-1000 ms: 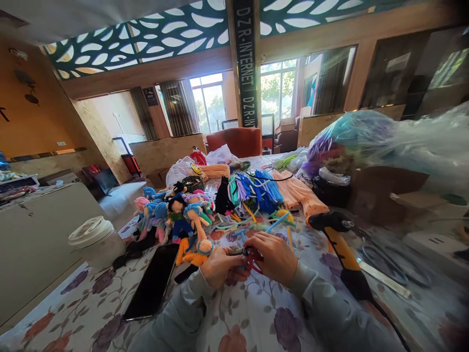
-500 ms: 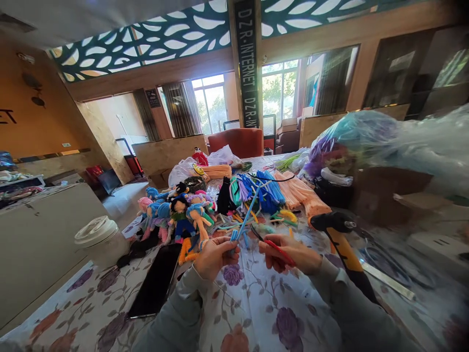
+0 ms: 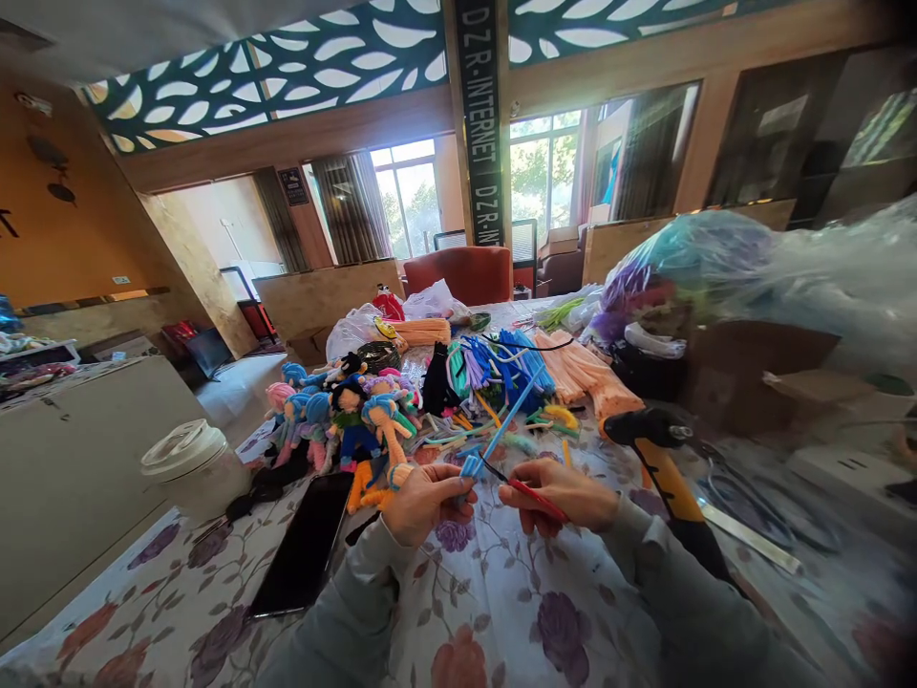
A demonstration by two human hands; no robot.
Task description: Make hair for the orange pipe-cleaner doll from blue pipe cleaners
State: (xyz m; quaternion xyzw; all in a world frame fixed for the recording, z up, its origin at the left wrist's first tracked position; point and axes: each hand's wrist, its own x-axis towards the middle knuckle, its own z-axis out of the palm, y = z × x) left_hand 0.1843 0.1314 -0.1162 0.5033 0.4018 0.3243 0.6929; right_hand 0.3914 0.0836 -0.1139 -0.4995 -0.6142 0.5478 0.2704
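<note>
My left hand (image 3: 430, 497) pinches a folded light-blue pipe cleaner (image 3: 510, 417), whose long free end slants up and to the right. In my right hand (image 3: 563, 495) is a pair of red-handled scissors (image 3: 539, 501). Their dark blades point left and reach the blue pipe cleaner close to my left fingertips. Whether the blades touch it I cannot tell. Just beyond my left hand lies a cluster of small fuzzy dolls (image 3: 351, 401). Bundles of blue pipe cleaners (image 3: 526, 368) and loose cut pieces lie beyond both hands.
A black phone (image 3: 305, 545) lies left of my left arm, near a white lidded jar (image 3: 190, 468). To the right stands a black and yellow glue gun or drill-like tool (image 3: 666, 468). Peach pipe cleaners (image 3: 584, 373) and plastic bags (image 3: 702, 253) lie farther back on the flowered tablecloth (image 3: 501, 612).
The scissors have moved left, and their blades now meet the blue pipe cleaner near my left fingers. My hands are closer together. The view has shifted slightly.
</note>
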